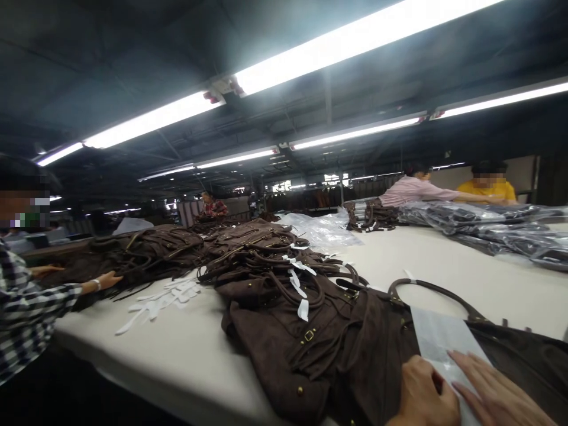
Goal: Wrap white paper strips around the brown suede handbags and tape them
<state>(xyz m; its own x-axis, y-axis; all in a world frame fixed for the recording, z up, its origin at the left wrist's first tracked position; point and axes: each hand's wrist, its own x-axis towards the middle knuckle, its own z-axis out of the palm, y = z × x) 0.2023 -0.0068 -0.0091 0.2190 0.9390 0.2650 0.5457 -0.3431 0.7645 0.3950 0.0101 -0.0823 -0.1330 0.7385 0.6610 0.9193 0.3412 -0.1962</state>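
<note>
At the lower right a strip of thin white sheet [437, 337], perhaps paper or foam, lies over a dark brown handbag [377, 343]. My left hand [426, 390] is curled closed at the sheet's near left edge and appears to grip it. Across the sheet, the fingers of my right hand [497, 384] are stretched out and rest on its surface. The bag's rounded handle [435, 287] stands up just beyond the sheet. Brass-coloured buckles and studs show on the brown material to the left.
A pile of brown handbags [261, 242] runs along the pale table [177, 349]. White strips [164, 299] lie left of it. Plastic-wrapped bags [501, 225] are stacked at the far right. A co-worker in a checked sleeve [39, 307] handles bags at left; other people stand beyond.
</note>
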